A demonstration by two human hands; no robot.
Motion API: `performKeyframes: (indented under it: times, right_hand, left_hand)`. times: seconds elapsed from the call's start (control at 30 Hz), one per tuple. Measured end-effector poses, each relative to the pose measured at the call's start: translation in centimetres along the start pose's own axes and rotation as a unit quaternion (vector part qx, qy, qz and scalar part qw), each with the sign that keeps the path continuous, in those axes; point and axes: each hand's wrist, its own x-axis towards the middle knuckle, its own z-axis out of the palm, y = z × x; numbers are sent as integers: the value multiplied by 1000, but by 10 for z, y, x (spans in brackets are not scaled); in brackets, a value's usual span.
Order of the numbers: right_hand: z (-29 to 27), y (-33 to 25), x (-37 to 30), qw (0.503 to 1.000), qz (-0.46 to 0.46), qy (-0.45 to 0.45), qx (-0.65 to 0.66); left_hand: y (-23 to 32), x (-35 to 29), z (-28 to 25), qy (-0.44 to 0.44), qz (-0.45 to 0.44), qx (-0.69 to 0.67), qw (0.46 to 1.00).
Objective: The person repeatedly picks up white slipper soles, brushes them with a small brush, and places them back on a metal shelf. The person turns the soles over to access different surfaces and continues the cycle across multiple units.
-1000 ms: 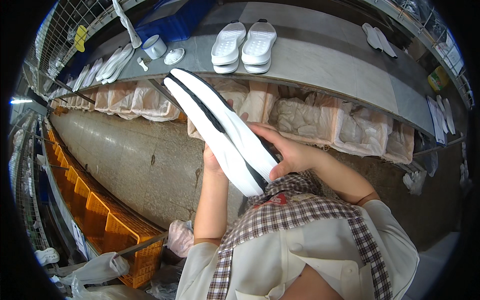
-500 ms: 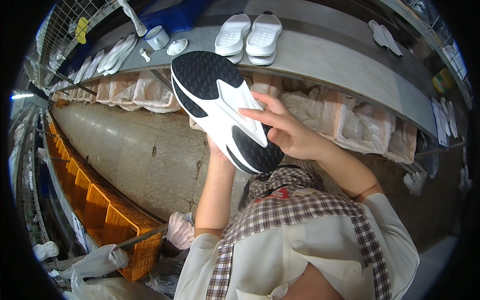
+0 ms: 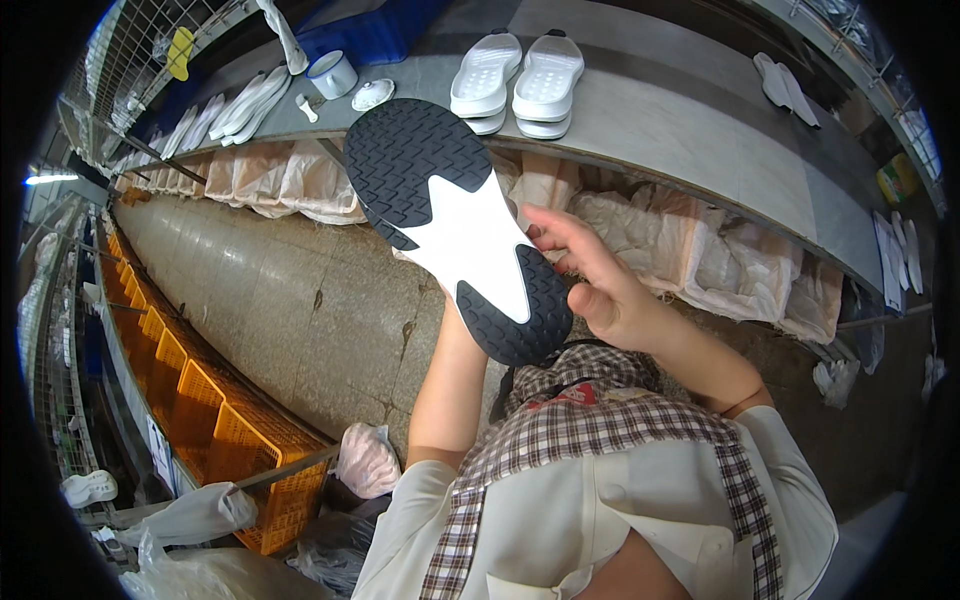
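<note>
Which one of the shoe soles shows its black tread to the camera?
The held sole, beside the right hand; the stacked soles on the bench show white insides instead of tread.

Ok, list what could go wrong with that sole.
1. Slip: the right hand is open beside the edge of the sole, and the left forearm leads behind it, that grip hidden; a loose hold might drop it to the floor.
2. Knock: the sole's upper end shows just below the white lid on the table; raising it could bump the lid, though depth is hard to judge.
3. Smudge: bare fingers might mark the white midsection.
</note>
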Motion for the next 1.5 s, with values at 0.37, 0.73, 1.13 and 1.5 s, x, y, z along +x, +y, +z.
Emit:
performKeyframes:
  times: [0.37,0.73,1.13,1.5]
  right_hand:
    - [0,14,-21,946,-36,103,-305]
    - [-164,115,8,745,41,475,467]
    - [-236,188,18,700,130,458,533]
    - [-177,100,-26,771,290,345,449]
  left_hand:
    - [-7,37,9,-35,113,-139,983]
    - [-5,47,47,-196,13,-303,933]
    - [-5,47,65,-122,71,-261,955]
    - [-7,50,62,-116,39,-257,959]
